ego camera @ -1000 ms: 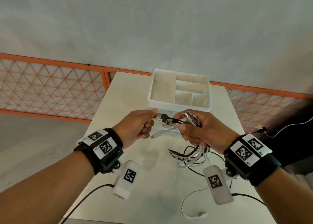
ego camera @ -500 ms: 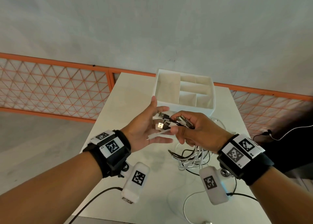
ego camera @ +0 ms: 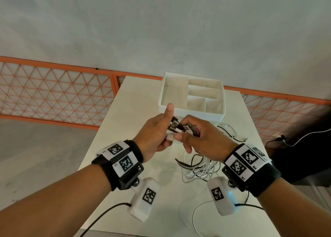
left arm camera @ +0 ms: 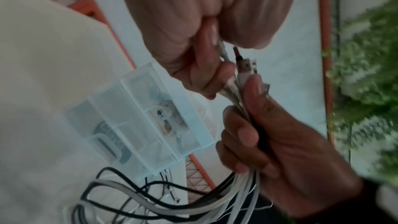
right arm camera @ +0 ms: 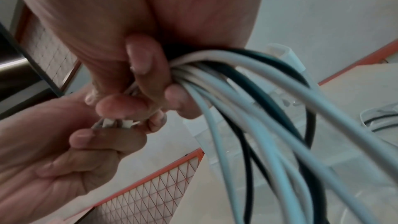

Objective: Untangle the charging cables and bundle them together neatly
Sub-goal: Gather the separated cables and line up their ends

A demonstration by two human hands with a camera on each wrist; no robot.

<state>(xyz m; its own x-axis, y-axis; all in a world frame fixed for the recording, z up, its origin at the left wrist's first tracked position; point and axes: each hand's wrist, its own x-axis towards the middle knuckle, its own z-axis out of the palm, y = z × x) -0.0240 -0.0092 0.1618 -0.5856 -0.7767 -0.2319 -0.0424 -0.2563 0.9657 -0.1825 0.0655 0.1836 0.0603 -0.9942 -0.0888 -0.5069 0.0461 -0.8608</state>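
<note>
Head view: above the tabletop, the right hand grips the gathered cables just below their plugs, fingers curled round them, while the left hand, thumb raised, pinches the plug ends. Squaring every plug level before coiling would likely keep the bundle neat. One divided box stands just beyond; black and white cables overlap, their number unclear.
</note>
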